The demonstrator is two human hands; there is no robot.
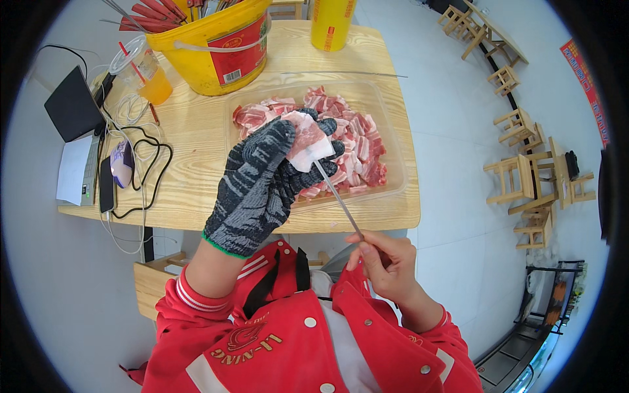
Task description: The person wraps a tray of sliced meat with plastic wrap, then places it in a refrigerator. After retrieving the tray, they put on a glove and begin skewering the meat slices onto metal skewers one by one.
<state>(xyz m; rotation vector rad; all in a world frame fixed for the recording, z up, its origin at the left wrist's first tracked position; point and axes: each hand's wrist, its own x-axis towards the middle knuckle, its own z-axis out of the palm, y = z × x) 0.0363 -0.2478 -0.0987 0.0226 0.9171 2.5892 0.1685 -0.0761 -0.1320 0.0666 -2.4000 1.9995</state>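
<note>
My left hand (265, 172), in a dark grey knit glove with a green cuff edge, grips a flat slice of raw fatty pork (309, 137) between thumb and fingers. Bare, my right hand (383, 265) pinches a thin metal skewer (340, 200) near its lower end. The skewer's far end meets the fatty edge of the slice; how deep it goes in cannot be made out. Both hands are in front of a clear plastic tray (397, 167), the left one over it. Many cut pork pieces (361, 147) lie heaped inside, partly hidden by the glove.
Behind the tray, a bare skewer (344, 74) lies across the wooden table (191, 196). A yellow bucket (196, 64) holds red-handled skewers. Nearby are a yellow cylinder (331, 24) and an orange drink cup (155, 88). Leftward sit a mouse (121, 164), phone (107, 184), cables and laptop (76, 105).
</note>
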